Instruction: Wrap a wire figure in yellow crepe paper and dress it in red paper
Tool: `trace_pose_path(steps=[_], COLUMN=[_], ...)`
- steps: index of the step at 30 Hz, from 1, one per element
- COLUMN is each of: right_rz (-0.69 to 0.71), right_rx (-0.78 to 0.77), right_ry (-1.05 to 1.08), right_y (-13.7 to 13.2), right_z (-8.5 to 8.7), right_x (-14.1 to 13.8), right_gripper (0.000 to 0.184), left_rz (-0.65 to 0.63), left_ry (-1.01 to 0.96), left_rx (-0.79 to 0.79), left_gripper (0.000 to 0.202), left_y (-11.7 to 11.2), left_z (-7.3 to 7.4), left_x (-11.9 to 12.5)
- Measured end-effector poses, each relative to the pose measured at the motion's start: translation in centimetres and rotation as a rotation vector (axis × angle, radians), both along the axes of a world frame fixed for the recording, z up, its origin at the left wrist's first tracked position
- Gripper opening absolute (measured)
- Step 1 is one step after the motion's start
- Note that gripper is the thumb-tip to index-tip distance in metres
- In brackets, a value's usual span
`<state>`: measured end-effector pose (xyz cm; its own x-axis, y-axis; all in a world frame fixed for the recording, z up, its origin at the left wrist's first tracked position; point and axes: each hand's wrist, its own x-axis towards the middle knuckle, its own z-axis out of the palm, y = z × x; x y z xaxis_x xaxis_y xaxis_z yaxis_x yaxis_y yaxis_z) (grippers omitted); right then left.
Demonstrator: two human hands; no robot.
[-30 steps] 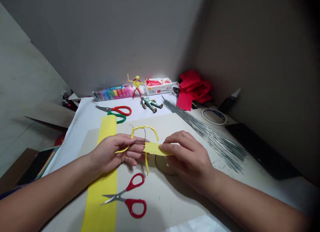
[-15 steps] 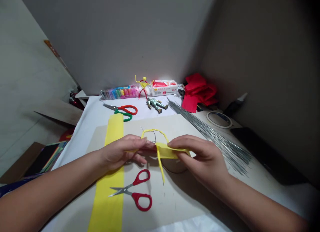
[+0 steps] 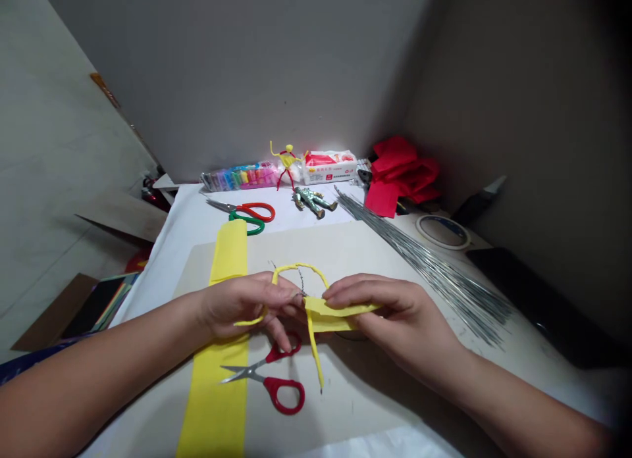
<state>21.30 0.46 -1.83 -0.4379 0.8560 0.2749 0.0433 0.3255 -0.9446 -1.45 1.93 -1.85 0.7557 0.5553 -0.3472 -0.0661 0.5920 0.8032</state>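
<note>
Between my hands is a wire figure (image 3: 315,353) partly wrapped in yellow crepe paper, with one wrapped end hanging down and a wrapped loop arching above. My left hand (image 3: 251,303) pinches the figure, thumb on top, near its bare twisted wire (image 3: 301,280). A folded strip of yellow crepe paper (image 3: 318,316) is pinched by my right hand (image 3: 395,306), its left end against the wire. Just below my left fingers, red-handled scissors (image 3: 284,395) lie spread on the board. A long yellow crepe sheet (image 3: 212,405) runs under my left wrist.
Large scissors with red and green handles (image 3: 249,214) lie at the back left. Behind stand a small yellow-and-red figure (image 3: 286,160) and a white package (image 3: 330,167); a silver-green figurine (image 3: 316,201) lies before them. At right are a wire bundle (image 3: 424,267), red crepe paper (image 3: 402,175) and a tape roll (image 3: 443,233).
Both hands have come slightly lower in view with the wire figure and paper strip. The wrapped loop has shifted left, and the hanging end reaches lower. The whole view has shifted a little.
</note>
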Motion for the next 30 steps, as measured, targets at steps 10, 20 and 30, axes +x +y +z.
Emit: trace_pose_path(steps=[10,20,30], right_rz=[0.094,0.109,0.136], right_rx=[0.370,0.606,0.602], right_ry=[-0.024,-0.178,-0.422], right_y=[-0.6,-0.5,-0.4], right_z=[-0.5,0.3,0.6], right_x=[0.0,0.4,1.1], right_gripper=[0.042,0.030,0.065], left_rz=[0.209,0.253,0.300], left_ry=[0.286,0.287,0.307], left_rx=[0.014,0.018,0.101], left_gripper=[0.035,0.025,0.007], left_y=[-0.5,-0.8,-0.7], left_z=[0.3,-0.2,-0.4], left_x=[1.2,1.4,1.6])
